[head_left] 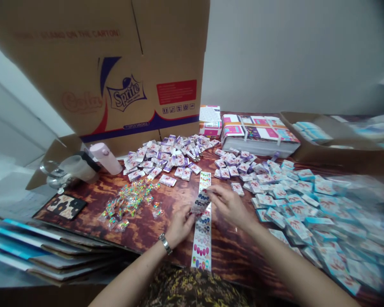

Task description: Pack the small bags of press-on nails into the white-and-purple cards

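A long strip of nail stickers (201, 249) with rows of coloured nail shapes lies lengthwise on the table in front of me. Over its middle, my left hand (181, 226), with a metal watch on the wrist, pinches a folded part of the stickers (199, 204) between thumb and fingers. My right hand (227, 205) grips the upper right edge of that same part with its fingertips. Small packets of coloured pieces (129, 202) are heaped left of my hands. Purple-and-white small boxes (168, 155) lie behind them, and blue-and-white small boxes (294, 209) spread to the right.
A tall Sprite carton (166, 51) stands at the back left, near a pink bottle (105, 158). A patterned phone (65, 207) lies near the left edge above stacked flat cardboard (45, 251). Behind are a strapped pink bundle (259, 134) and an open carton (307, 151).
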Tool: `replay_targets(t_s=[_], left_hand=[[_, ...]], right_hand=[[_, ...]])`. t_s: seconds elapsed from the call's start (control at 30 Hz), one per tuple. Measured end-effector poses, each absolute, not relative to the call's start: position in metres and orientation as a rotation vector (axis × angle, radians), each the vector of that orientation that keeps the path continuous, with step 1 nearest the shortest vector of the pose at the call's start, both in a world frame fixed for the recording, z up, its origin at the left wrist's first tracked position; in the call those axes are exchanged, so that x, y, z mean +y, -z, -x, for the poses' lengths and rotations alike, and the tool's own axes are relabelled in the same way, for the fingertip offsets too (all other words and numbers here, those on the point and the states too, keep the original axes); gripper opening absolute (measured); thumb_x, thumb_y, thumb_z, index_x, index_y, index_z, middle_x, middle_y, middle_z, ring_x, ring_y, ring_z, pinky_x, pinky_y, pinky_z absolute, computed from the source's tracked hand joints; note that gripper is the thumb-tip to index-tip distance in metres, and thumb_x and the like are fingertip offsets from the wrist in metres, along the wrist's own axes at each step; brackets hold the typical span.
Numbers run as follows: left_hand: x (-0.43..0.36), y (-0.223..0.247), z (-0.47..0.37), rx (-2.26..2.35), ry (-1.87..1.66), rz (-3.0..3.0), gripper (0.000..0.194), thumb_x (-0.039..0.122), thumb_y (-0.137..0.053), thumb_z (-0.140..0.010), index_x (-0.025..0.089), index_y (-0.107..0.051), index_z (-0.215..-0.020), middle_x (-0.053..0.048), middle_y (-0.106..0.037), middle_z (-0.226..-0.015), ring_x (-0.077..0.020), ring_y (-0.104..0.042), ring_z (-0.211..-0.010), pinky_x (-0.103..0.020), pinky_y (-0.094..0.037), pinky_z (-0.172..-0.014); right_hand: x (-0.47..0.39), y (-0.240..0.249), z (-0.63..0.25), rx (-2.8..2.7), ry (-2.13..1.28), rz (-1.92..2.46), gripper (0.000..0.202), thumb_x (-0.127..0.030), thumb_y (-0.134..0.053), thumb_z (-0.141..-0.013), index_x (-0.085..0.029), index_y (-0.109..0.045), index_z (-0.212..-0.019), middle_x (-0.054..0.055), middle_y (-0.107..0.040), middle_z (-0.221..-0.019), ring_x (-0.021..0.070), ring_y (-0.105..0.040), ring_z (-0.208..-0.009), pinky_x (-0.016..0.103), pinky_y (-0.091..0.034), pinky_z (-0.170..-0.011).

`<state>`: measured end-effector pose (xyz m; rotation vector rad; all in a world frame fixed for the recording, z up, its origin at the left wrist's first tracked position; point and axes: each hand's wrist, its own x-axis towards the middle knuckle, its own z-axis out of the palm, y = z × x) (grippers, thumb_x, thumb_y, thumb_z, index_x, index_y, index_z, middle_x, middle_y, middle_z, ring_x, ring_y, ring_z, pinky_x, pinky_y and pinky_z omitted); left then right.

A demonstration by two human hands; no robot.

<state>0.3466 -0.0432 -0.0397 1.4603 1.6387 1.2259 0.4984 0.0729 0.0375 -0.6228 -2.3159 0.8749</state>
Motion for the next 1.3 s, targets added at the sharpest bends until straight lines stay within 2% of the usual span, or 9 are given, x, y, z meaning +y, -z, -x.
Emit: replay_targets(t_s=[0.23, 0.47, 0.63, 0.73, 0.87, 0.97, 1.07, 1.17, 1.3], left_hand=[[-0.043, 0.029, -0.355, 1.139, -1.462, -0.55, 0.022, 0.032, -0.065, -0.071, 0.013, -0.062, -0.083, -0.004, -0.064, -0.074, -0.0141, -0.057, -0.063, -0.025, -0.045, -0.063], [-0.051, 0.007, -0.354, 0.98, -1.408, -0.418, 0.025, 0.028, -0.069, -0.071, 0.012, -0.062, -0.089, -0.005, -0.063, -0.081, -0.0118, -0.057, -0.066, -0.023, -0.046, -0.062], [-0.057, 0.002, -0.356, 0.961, -1.415, -0.617, 0.029, 0.027, -0.064, -0.076, 0.015, -0.058, -0.101, -0.006, -0.063, -0.092, -0.0169, -0.059, -0.085, -0.028, -0.045, -0.076], [-0.058, 0.009, -0.356, 1.07, -1.454, -0.778, 0.031, 0.015, -0.067, -0.069, 0.017, -0.056, -0.098, -0.004, -0.063, -0.089, -0.0168, -0.059, -0.088, -0.026, -0.043, -0.08], [-0.059, 0.024, -0.357, 1.184, -1.608, -0.595, 0.024, 0.007, -0.062, -0.062, 0.017, -0.051, -0.081, 0.0, -0.062, -0.076, -0.013, -0.059, -0.074, -0.021, -0.043, -0.067], [-0.065, 0.031, -0.359, 1.192, -1.59, -0.402, 0.026, 0.005, -0.059, -0.057, 0.017, -0.047, -0.077, 0.001, -0.062, -0.073, -0.0119, -0.059, -0.067, -0.02, -0.043, -0.06], [-0.076, 0.033, -0.348, 1.333, -1.47, -0.475, 0.02, 0.009, -0.055, -0.064, 0.018, -0.048, -0.081, -0.002, -0.062, -0.079, -0.0135, -0.059, -0.067, -0.023, -0.046, -0.059], [-0.092, 0.039, -0.319, 1.793, -1.349, -0.972, 0.015, 0.018, -0.048, -0.078, 0.018, -0.054, -0.091, -0.007, -0.062, -0.088, -0.0189, -0.059, -0.079, -0.035, -0.048, -0.073], [-0.113, 0.056, -0.285, 2.42, -1.008, -1.715, 0.025, 0.02, -0.047, -0.082, 0.018, -0.057, -0.105, -0.012, -0.056, -0.11, -0.0288, -0.045, -0.109, -0.05, -0.035, -0.095]], right_hand=[[0.034, -0.027, -0.504, -2.613, -0.699, 0.218, 0.023, -0.013, -0.04, -0.088, -0.019, -0.055, -0.104, 0.006, -0.063, -0.091, 0.0161, -0.058, -0.084, 0.028, -0.046, -0.074], [0.032, -0.021, -0.501, -2.573, -0.895, 0.423, 0.017, -0.018, -0.04, -0.09, -0.02, -0.055, -0.097, 0.005, -0.058, -0.092, 0.0148, -0.056, -0.084, 0.027, -0.046, -0.074], [0.044, -0.016, -0.494, -2.516, -0.815, 0.598, 0.028, -0.021, -0.051, -0.085, -0.021, -0.05, -0.113, 0.008, -0.053, -0.105, 0.0182, -0.053, -0.097, 0.03, -0.045, -0.081], [0.04, -0.004, -0.494, -2.595, -0.582, 0.556, 0.026, -0.02, -0.049, -0.086, -0.021, -0.054, -0.111, 0.006, -0.058, -0.094, 0.0179, -0.055, -0.086, 0.029, -0.046, -0.074], [0.029, 0.014, -0.495, -2.668, -0.175, 0.276, 0.026, -0.015, -0.046, -0.087, -0.018, -0.057, -0.11, 0.008, -0.062, -0.094, 0.0191, -0.054, -0.084, 0.031, -0.045, -0.074], [0.021, 0.022, -0.492, -2.725, -0.096, 0.14, 0.027, -0.014, -0.047, -0.086, -0.014, -0.055, -0.112, 0.009, -0.062, -0.094, 0.0194, -0.054, -0.084, 0.031, -0.046, -0.073], [0.02, 0.028, -0.485, -2.785, -0.158, 0.074, 0.018, -0.009, -0.043, -0.086, -0.015, -0.059, -0.094, 0.006, -0.06, -0.081, 0.0175, -0.053, -0.076, 0.028, -0.046, -0.067], [0.028, 0.032, -0.479, -2.81, -0.252, 0.199, 0.017, -0.011, -0.041, -0.087, -0.017, -0.057, -0.086, 0.005, -0.058, -0.078, 0.0173, -0.053, -0.073, 0.028, -0.045, -0.065], [0.042, 0.034, -0.468, -2.743, -0.372, 0.415, 0.016, -0.018, -0.04, -0.09, -0.017, -0.056, -0.09, 0.005, -0.057, -0.078, 0.0173, -0.054, -0.073, 0.028, -0.044, -0.065]])
